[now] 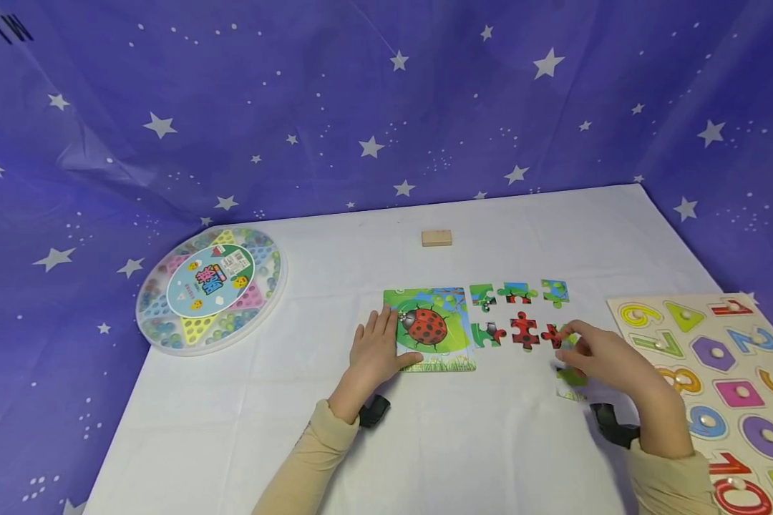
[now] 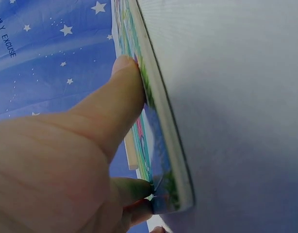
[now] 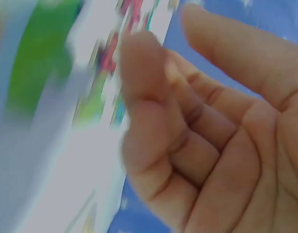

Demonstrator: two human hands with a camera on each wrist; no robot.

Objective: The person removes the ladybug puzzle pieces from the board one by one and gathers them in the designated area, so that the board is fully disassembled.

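My left hand [image 1: 375, 350] rests on the left side of a ladybug puzzle board [image 1: 436, 361], fingers spread and thumb across its lower part. In the left wrist view the thumb [image 2: 117, 94] lies against the board's edge [image 2: 171, 131]. To the right of the board lie loose jigsaw pieces in rows, among them a red spotted piece [image 1: 524, 332] and a blue-green corner piece [image 1: 555, 292]. My right hand [image 1: 608, 357] hovers over the right-hand pieces, partly hiding a green piece [image 1: 572, 377]. Its bent fingers [image 3: 144, 68] and thumb are apart, with nothing visible between them.
A round Chinese checkers set [image 1: 167, 332] with marbles stands at the left. One small wooden block [image 1: 436, 238] lies at the back. A number-and-shape peg board [image 1: 689, 343] occupies the right side, close to the right forearm. Behind the table hangs a purple star-patterned cloth [image 1: 335, 107].
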